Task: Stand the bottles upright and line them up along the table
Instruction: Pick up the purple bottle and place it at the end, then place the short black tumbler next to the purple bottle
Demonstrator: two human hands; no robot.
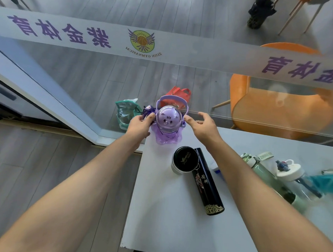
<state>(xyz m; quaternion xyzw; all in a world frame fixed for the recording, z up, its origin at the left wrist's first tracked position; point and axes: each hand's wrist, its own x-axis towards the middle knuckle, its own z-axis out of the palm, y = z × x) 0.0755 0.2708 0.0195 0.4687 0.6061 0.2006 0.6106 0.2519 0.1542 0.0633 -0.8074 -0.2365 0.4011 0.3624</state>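
Note:
A purple bottle with a domed cat-face lid and a hoop handle stands upright at the far left corner of the white table. My left hand grips its left side. My right hand is beside its right side, fingers apart, thumb close to the lid. A white cup with a black lid stands just behind my right forearm. A tall black flask lies on its side next to it. A green bottle and a clear bottle with a white cap lie further right.
A glass wall with a printed white band runs just past the table's far edge. Behind it are an orange chair, a red bag and a green bag. Grey wooden floor lies left of the table.

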